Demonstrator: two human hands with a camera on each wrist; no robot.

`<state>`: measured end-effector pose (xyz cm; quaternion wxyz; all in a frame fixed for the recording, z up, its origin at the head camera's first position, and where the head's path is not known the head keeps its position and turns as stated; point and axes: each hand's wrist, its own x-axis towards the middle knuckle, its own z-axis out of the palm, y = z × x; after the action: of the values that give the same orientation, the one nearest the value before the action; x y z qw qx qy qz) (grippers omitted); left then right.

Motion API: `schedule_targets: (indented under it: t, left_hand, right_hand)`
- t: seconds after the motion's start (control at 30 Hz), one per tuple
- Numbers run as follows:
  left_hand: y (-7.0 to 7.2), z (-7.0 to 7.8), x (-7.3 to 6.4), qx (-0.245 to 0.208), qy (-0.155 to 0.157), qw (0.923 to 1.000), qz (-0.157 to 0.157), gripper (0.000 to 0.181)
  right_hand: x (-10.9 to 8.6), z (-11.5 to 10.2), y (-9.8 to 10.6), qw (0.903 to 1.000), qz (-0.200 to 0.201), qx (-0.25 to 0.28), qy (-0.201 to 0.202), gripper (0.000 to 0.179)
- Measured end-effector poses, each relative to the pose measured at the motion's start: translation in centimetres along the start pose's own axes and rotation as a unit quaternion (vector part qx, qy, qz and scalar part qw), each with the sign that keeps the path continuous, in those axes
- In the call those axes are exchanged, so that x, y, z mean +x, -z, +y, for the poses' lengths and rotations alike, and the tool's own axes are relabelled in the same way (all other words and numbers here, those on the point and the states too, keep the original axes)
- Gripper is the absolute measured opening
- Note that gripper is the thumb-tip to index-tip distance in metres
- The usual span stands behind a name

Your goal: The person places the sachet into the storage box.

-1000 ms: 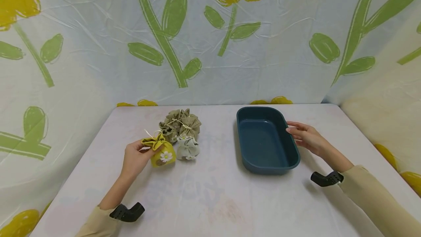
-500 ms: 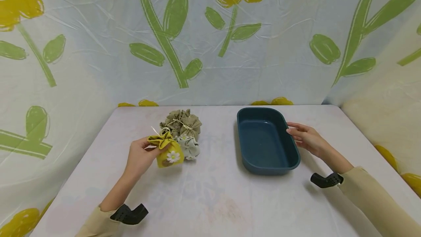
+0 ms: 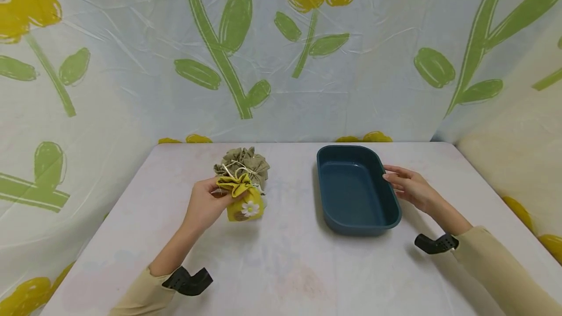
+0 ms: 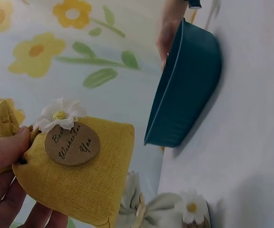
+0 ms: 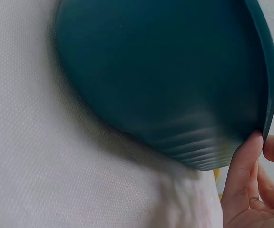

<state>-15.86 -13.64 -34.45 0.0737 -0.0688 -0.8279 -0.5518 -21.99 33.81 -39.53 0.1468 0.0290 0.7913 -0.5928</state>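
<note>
While the left hand (image 3: 205, 204) pinches the yellow pouch (image 3: 247, 205) by its gathered neck, we see that pouch raised above the white table (image 3: 285, 267), in front of the brown pouches (image 3: 241, 157) and near a pale pouch (image 4: 161, 209). We record the right hand (image 3: 411, 188) gripping the rim of the blue tub (image 3: 357, 229) between thumb and fingers, the tub resting on the table, well apart from the pouches.

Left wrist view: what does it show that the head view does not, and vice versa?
Only the left wrist view shows legible words, "Wishes For You", on the round tag. Only the head view shows the khaki pouches and beige sleeves. Both show the yellow pouch in the left hand, and the blue tub with the right hand at its rim.
</note>
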Motion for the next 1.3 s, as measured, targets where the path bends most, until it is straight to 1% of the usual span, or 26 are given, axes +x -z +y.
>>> schedule_targets:
  t: [0.13,0.3,0.37,0.47,0.6,0.83,1.03,1.3]
  left_hand:
    - [-1.3,0.7,0.1,-0.013,-0.014,0.9997,-0.017,0.028]
    - [-3.1,1.9,0.5,-0.040,-0.029,0.9980,-0.041,0.027]
    - [-3.8,2.3,0.7,-0.042,-0.035,0.9973,-0.048,0.026]
    - [-4.8,2.8,1.0,-0.033,-0.051,0.9965,-0.057,0.025]
    - [-6.3,3.2,1.4,-0.040,-0.068,0.9947,-0.065,0.023]
    - [-9.6,3.5,1.4,-0.063,-0.087,0.9916,-0.072,0.019]
    - [-11.6,4.4,1.7,-0.058,-0.088,0.9906,-0.087,0.020]
    - [-13.5,5.6,3.3,-0.027,-0.096,0.9869,-0.127,0.020]
  right_hand:
    - [-0.2,0.2,0.0,1.0000,0.003,0.006,-0.001,0.058]
    - [-0.2,0.4,0.1,0.9999,0.009,0.005,-0.003,0.059]
    - [-0.2,0.4,0.1,0.9999,0.009,0.007,-0.004,0.059]
    - [-0.2,0.6,0.2,0.9999,0.005,0.014,0.001,0.061]
    - [-0.2,0.7,0.3,0.9998,-0.003,0.016,0.010,0.067]
    - [-0.1,0.8,0.3,0.9999,-0.003,0.009,0.014,0.068]
    - [0.1,0.7,0.0,0.9999,-0.003,0.001,0.011,0.072]
    - [0.0,0.5,0.0,0.9999,-0.003,0.004,0.014,0.072]
